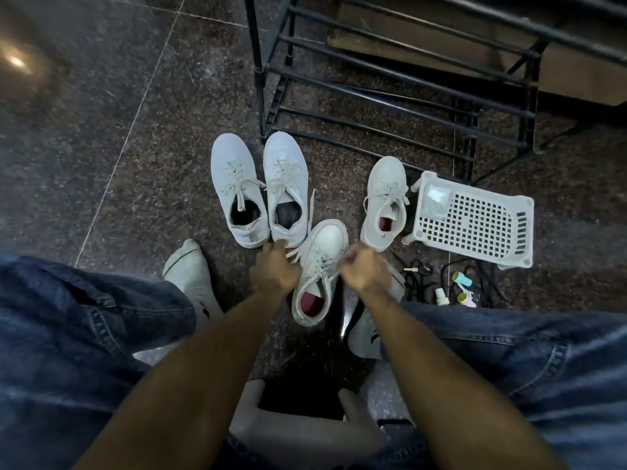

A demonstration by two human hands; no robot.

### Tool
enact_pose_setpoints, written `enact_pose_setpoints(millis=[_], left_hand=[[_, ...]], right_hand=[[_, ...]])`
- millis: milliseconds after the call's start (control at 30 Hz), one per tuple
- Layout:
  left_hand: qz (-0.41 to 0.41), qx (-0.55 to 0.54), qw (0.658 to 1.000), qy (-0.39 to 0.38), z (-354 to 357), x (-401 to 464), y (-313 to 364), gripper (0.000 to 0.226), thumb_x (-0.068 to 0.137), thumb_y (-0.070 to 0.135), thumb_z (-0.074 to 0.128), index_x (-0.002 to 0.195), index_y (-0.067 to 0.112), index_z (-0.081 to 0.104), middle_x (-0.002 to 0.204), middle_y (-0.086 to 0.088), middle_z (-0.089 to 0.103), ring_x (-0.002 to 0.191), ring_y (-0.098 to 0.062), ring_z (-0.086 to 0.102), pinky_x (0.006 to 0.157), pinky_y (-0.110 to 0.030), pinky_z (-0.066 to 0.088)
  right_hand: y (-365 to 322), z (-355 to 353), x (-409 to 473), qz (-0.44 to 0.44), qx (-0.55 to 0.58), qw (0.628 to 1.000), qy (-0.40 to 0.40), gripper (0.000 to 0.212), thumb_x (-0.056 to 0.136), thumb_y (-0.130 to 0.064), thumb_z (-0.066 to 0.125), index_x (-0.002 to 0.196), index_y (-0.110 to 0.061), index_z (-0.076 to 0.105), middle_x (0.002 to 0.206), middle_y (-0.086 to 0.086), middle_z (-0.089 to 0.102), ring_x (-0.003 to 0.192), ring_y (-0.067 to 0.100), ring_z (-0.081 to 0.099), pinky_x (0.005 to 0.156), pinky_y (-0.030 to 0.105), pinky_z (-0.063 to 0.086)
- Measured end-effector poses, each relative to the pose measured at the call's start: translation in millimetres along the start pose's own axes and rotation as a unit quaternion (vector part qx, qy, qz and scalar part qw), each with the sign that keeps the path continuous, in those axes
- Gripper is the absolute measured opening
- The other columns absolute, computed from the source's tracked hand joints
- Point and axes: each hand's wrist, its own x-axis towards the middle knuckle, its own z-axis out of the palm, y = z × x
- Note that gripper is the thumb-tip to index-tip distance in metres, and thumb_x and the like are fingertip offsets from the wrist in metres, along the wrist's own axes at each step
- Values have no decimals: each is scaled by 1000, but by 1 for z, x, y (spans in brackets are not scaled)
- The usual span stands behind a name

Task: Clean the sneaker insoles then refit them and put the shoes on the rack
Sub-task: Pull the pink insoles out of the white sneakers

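Lay on the speckled dark stone floor (163, 106): four white sneakers (237, 195), a white perforated basket (475, 222), a black rack (390, 86), small bottles (454, 290).

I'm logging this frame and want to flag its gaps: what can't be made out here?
- Head view: the near sneaker has its laces under the left hand and right hand; blur hides the exact grip.
- The rack has its upper shelves cut off by the top edge.
- The small bottles beside the white basket are too small to identify.
- The dark-lined pair: insoles lost in shadow.
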Motion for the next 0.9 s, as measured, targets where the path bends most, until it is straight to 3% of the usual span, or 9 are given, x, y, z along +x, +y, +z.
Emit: enact_pose_setpoints(millis=[100, 167, 233, 467, 667, 800, 900], left_hand=[[33, 68, 997, -11, 17, -15, -15, 52, 79, 38, 64, 128, 24, 53, 128, -6, 48, 116, -31, 51, 91, -44, 47], [69, 37, 993, -86, 22, -18, -14, 49, 75, 41, 61, 122, 25, 56, 123, -5, 52, 112, -29, 57, 90, -42, 49], [94, 81, 984, -129, 22, -18, -9, 47, 80, 38, 63, 125, 27, 53, 125, -3, 53, 112, -28, 58, 90, -41, 50], [154, 217, 961, -75, 20, -14, 8, 41, 89, 28, 55, 128, 19, 45, 124, -9, 59, 108, -36, 59, 80, -41, 47], [108, 156, 981, -49, 12, -14, -2, 39, 87, 15, 52, 123, 27, 46, 118, -10, 63, 100, -38, 61, 79, -42, 49], [197, 241, 949, -55, 21, -15, 0, 52, 88, 12, 52, 133, 34, 40, 127, -2, 43, 110, -29, 53, 80, -43, 46], [266, 306, 914, -21, 34, -12, 3, 40, 86, 22, 56, 125, 28, 51, 126, -2, 41, 117, -25, 44, 92, -41, 39]], right_hand=[[5, 26, -12, -7, -77, 991, -106, 35, 81, -48, 66, 109, -26, 59, 108, 2, 65, 97, 26, 62, 79, 31, 47], [8, 38, -18, -17, -97, 991, -86, 40, 83, -44, 64, 116, -24, 53, 116, 8, 64, 105, 32, 61, 81, 34, 47], [10, 44, -22, -18, -79, 995, -52, 38, 84, -37, 63, 117, -23, 50, 115, 12, 64, 105, 35, 61, 83, 38, 50], [15, 43, -17, -27, -24, 999, -38, 35, 84, -25, 61, 115, -16, 47, 106, 15, 65, 98, 37, 61, 75, 37, 46], [23, 33, -14, 44, 63, 996, -40, 40, 83, -17, 60, 121, -20, 48, 112, 14, 62, 104, 37, 58, 85, 38, 48], [19, 31, -14, 46, 69, 995, -46, 36, 82, -17, 62, 117, -18, 50, 112, 14, 62, 102, 36, 58, 80, 35, 45], [17, 31, -16, 42, 66, 996, -45, 33, 81, -12, 61, 112, -14, 50, 110, 15, 63, 101, 35, 59, 79, 36, 45]])
